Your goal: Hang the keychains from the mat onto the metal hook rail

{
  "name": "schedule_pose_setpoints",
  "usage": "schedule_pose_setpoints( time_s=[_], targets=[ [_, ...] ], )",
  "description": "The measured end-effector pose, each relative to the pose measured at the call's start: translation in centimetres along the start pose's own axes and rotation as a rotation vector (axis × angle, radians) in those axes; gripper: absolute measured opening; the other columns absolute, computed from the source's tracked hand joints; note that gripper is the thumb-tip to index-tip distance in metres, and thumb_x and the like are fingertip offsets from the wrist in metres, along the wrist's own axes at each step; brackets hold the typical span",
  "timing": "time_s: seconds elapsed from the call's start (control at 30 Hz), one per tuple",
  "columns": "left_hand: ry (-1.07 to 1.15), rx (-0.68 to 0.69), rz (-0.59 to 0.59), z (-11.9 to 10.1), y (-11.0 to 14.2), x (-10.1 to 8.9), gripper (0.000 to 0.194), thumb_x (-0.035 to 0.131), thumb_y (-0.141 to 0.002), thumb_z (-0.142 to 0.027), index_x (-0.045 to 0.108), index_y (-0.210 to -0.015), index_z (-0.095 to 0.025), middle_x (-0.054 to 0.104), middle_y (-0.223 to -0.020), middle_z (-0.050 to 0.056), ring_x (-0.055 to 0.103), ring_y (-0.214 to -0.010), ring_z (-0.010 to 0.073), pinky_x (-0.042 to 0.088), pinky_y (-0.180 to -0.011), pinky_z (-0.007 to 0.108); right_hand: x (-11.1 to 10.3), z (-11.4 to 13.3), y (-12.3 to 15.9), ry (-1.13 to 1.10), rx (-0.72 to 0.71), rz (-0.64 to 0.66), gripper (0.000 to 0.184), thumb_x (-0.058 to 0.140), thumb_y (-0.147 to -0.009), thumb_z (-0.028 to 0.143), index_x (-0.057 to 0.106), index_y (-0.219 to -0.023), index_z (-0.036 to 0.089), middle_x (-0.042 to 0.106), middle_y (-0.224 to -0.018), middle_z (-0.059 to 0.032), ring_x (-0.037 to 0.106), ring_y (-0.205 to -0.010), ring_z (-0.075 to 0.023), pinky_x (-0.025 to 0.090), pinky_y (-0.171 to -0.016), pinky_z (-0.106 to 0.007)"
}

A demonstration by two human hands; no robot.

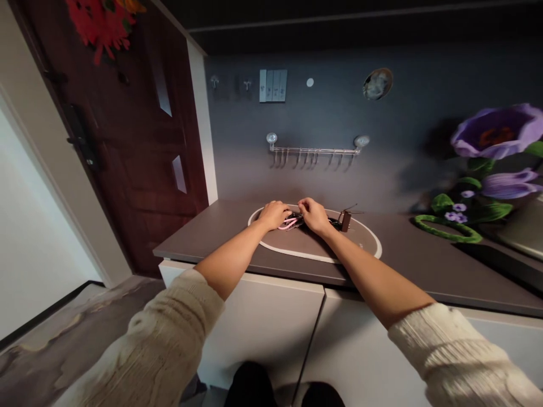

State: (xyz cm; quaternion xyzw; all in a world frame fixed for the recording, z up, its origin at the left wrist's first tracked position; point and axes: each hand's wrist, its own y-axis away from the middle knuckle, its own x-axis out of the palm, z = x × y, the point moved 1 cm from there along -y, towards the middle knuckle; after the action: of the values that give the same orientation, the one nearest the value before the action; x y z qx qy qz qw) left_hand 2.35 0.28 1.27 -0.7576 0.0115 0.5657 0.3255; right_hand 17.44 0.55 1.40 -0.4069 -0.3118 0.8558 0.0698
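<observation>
On the counter lies an oval mat or tray [322, 254] with a white rim. At its left, my left hand [274, 215] curls its fingers over a tangle of small items, touching a pink cord or loop [290, 223]. My right hand [314, 216] is beside it, thumb and fingers pinched together above dark, thin pieces; what they hold is too small to make out. Right of that hand stand a small brown block-like item [346, 221] and some black thin strands. Part of the tangle is hidden behind my hands.
A clear rail with several hooks [316, 151] is on the wall behind. Purple artificial flowers [496, 135] and a green loop [447, 229] stand at the right of the counter [212, 232]. White cabinet doors [263, 316] are below; a dark red door [139, 130] is left.
</observation>
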Motion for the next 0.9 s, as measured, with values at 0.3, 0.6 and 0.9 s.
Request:
schedule_pose_setpoints(
  time_s=[0.3,0.6,0.9],
  targets=[
    [0.005,-0.019,0.061,0.6,-0.4,0.5,0.029,0.042,-0.082,-0.028,0.066,-0.097,-0.023,0.063,-0.097,0.008,0.056,-0.089,0.0194,0.04,-0.077,0.027,0.1,0.5,0.0,0.054,0.024,0.023,0.022,0.042,-0.081,0.023,0.06,-0.092,0.014,0.064,-0.084,-0.0075,0.056,-0.079,-0.0151,0.039,-0.077,-0.026],
    [-0.124,0.004,0.039,0.5,-0.4,0.5,0.031,0.035,-0.085,-0.021,0.065,-0.089,-0.016,0.061,-0.096,0.011,0.055,-0.091,0.0201,0.039,-0.077,0.03,0.2,0.4,-0.1,0.044,0.056,0.025,0.023,0.043,-0.082,0.023,0.061,-0.091,0.013,0.064,-0.084,-0.0077,0.055,-0.077,-0.0144,0.039,-0.076,-0.025],
    [-0.214,-0.073,-0.05,-0.2,0.1,-0.9,0.03,0.031,-0.086,-0.02,0.061,-0.092,-0.017,0.059,-0.098,0.009,0.054,-0.094,0.0197,0.04,-0.078,0.03,0.1,1.0,0.1,0.023,-0.02,0.051,0.018,0.047,-0.078,0.022,0.062,-0.086,0.015,0.064,-0.082,-0.0055,0.054,-0.075,-0.0138,0.039,-0.073,-0.025]
  ],
)
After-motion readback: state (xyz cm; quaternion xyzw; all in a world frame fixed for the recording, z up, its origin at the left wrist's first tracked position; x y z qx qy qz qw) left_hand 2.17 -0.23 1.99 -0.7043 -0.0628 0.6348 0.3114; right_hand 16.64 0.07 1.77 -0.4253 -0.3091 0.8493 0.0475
